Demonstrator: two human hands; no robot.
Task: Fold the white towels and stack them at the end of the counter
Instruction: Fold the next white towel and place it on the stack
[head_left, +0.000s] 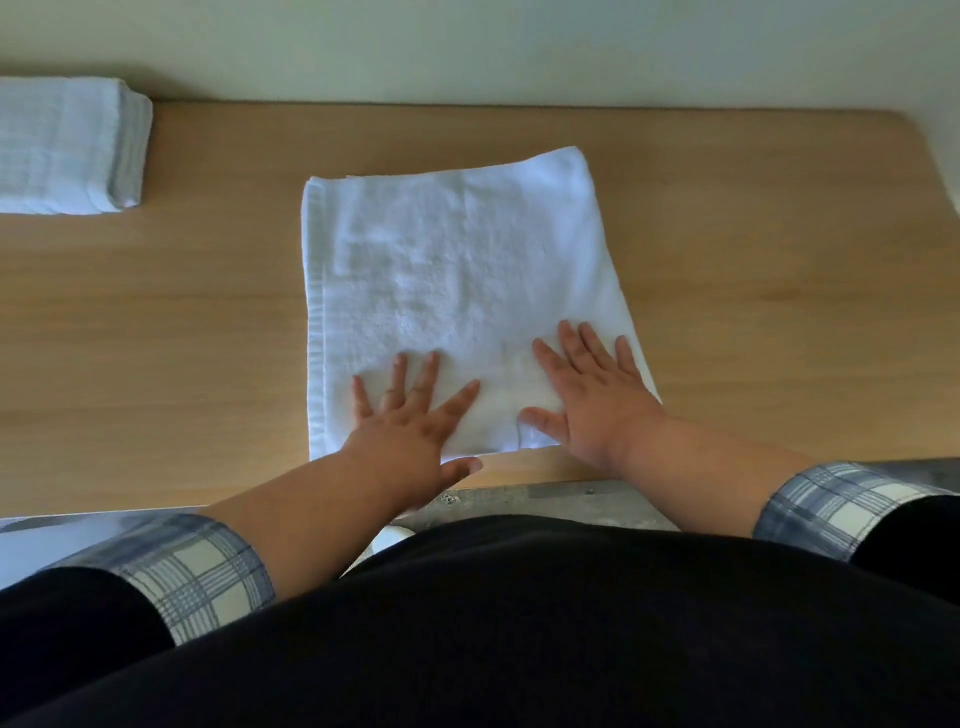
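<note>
A white towel lies folded flat in the middle of the wooden counter, its near edge close to the counter's front edge. My left hand presses flat on the towel's near left part with fingers spread. My right hand lies flat on the near right part, fingers straight. At the far left end of the counter sits a stack of folded white towels, partly cut off by the frame.
A pale wall runs along the counter's back edge. The counter's right end curves away at the far right. My dark clothing and plaid cuffs fill the bottom of the view.
</note>
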